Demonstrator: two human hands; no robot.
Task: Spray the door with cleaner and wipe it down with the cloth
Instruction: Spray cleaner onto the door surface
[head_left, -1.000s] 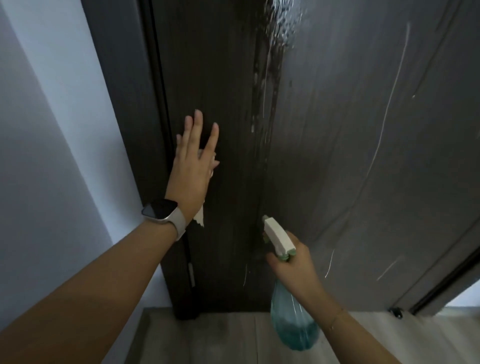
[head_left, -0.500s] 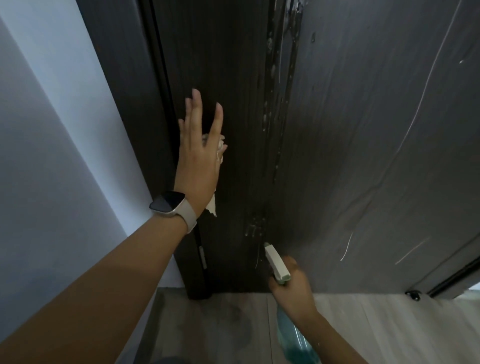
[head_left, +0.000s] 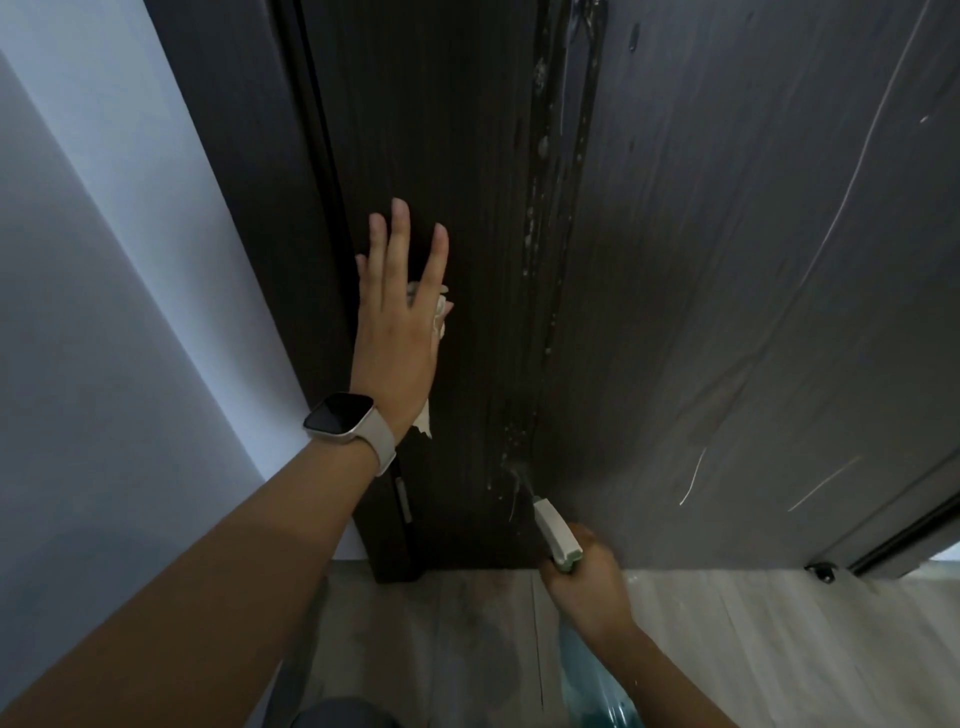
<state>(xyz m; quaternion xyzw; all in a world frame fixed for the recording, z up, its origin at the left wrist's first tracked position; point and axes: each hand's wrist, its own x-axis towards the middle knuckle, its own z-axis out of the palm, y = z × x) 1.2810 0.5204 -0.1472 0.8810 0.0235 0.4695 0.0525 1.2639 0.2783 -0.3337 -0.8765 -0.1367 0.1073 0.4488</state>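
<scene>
Left hand (head_left: 397, 332): flat, fingers spread, palm pressing the cloth (head_left: 439, 312) against the door (head_left: 727, 286); cloth edges show beside the thumb and below the wrist.
Right hand (head_left: 589, 587): closed around the sprayer (head_left: 558, 532) neck, low, near the floor (head_left: 753, 649).
Sprayer: nozzle aimed at the door's lower part, just beside it.
Door: dark, droplets along a vertical strip.
Watch (head_left: 345, 423): on left wrist.

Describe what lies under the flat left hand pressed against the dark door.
A pale cloth sits under the left hand, between palm and door. Only its edges show, beside the fingers and below the wrist. The rest of the cloth, and the door surface behind it, are covered.
</scene>
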